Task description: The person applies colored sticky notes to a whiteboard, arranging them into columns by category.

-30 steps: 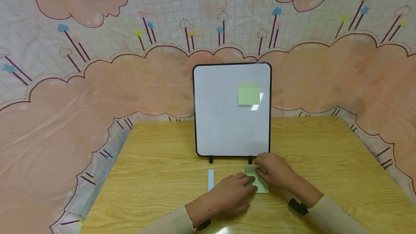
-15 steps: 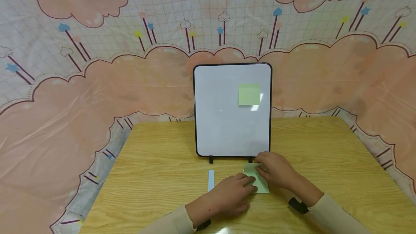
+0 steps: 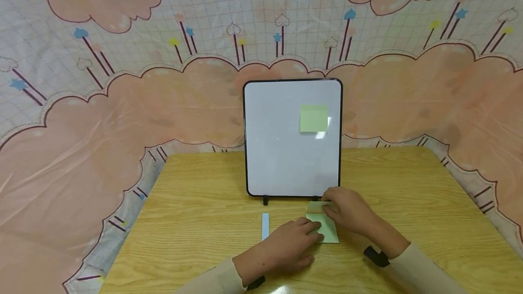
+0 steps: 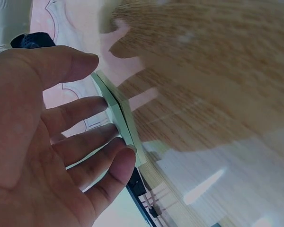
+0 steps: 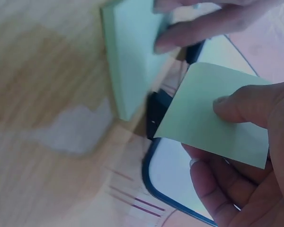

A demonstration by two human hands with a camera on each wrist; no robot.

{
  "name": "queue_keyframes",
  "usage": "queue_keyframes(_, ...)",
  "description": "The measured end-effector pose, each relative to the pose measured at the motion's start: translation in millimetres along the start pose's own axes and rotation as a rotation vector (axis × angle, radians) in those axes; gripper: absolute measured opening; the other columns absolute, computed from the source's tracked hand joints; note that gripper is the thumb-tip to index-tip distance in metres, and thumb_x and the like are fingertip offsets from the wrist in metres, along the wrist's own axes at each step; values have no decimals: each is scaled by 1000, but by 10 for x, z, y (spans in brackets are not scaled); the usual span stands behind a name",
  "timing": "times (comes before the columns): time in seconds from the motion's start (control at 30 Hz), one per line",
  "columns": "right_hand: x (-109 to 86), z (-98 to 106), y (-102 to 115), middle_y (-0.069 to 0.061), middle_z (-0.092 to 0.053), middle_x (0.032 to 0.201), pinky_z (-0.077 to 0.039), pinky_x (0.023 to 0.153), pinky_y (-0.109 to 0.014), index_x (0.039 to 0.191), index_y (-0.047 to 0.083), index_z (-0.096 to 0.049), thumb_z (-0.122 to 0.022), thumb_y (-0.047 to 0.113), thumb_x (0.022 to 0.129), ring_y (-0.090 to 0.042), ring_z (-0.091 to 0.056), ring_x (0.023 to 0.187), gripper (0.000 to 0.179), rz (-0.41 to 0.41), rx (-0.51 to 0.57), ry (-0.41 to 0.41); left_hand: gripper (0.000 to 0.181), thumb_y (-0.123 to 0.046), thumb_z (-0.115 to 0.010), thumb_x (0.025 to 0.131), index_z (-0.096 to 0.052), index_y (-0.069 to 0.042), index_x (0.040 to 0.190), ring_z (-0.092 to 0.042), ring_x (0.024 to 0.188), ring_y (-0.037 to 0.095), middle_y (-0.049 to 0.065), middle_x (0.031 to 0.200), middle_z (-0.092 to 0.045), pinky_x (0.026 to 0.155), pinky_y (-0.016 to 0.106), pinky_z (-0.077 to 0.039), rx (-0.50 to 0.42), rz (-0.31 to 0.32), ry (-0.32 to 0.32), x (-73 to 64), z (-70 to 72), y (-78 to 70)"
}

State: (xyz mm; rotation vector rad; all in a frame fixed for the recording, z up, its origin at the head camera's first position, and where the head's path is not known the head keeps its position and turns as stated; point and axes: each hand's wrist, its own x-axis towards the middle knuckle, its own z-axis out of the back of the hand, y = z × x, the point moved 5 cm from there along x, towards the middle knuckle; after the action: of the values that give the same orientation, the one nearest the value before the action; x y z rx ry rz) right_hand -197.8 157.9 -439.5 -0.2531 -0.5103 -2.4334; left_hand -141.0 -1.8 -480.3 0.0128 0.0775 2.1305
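- Sheet of square, pale green paper (image 5: 194, 109) stands raised before the lower right corner of a black-rimmed whiteboard (image 3: 282, 158), pinched in the right hand's (image 3: 349, 210) thumb-and-finger grip.
- Outstretched fingers of the left hand (image 3: 291, 245) rest on a thick, pale green paper pad (image 3: 330, 234) on the wooden tabletop (image 3: 196, 194), near the whiteboard's base; whether the sheet is wholly free of it is hard to tell.
- Light and floppy by its look, the sheet should crease easily; an edge or corner seems the best hold.
- Black stand foot (image 3: 315, 198) under the whiteboard, just behind the sheet, may crowd the right hand.
- Slim, pale blue strip (image 3: 265, 226) lies before the whiteboard's left half; a square, light green note (image 3: 313, 118) sticks to its upper right.
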Motion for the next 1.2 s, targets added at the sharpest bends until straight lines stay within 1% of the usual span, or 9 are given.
queue_keyframes(0.2, 22, 41, -3, 6, -70, 92, -60, 75, -34, 91, 16, -72, -85, 6, 86, -13, -69, 87, 17, 47, 3, -69, 47, -42, -68, 102, -64, -24, 145, -52, 139, 15, -1, 157, -54, 106, 26, -50, -14, -4, 1, -9, 31, 7)
queue_keyframes(0.43, 43, 48, -4, 9, -66, 90, -59, 73, -32, 88, 19, -68, -84, 2, 83, -10, -68, 86, 24, 83, 30, -121, 46, -42, -68, 102, -64, -24, 145, -53, 139, 15, -1, 156, -55, 108, 26, -49, -14, -10, -7, -9, 43, 6)
queue_keyframes(0.63, 56, 84, 11, 9, -64, 89, -57, 70, -32, 86, 17, -65, -87, -1, 75, -11, -65, 83, 30, 134, 7, -211, 46, -42, -68, 103, -64, -23, 145, -52, 140, 15, 0, 157, -54, 111, 26, -47, -21, -6, 1, -10, 43, 4)
queue_keyframes(0.87, 89, 75, 8, 7, -64, 91, -56, 72, -34, 87, 16, -65, -93, -1, 70, -13, -62, 84, 37, 145, -9, -252, 46, -42, -68, 103, -64, -23, 145, -51, 140, 15, 0, 157, -54, 111, 26, -47, -26, -4, 4, -3, 28, -2)
queue_keyframes(1.0, 115, 90, 15, 5, -65, 94, -57, 74, -35, 86, 14, -65, -95, -4, 64, -14, -61, 87, 42, 161, -30, -303, 46, -42, -68, 103, -64, -23, 145, -51, 140, 15, 0, 157, -54, 111, 26, -46, -26, -4, 0, 0, 23, -4)
queue_keyframes(1.2, 135, 110, 21, 1, -65, 95, -55, 75, -37, 84, 12, -63, -93, -7, 60, -19, -61, 88, 43, 207, -66, -370, 46, -41, -69, 102, -64, -23, 144, -51, 141, 15, 0, 157, -54, 112, 25, -46, -46, 5, 6, -4, 41, -9)
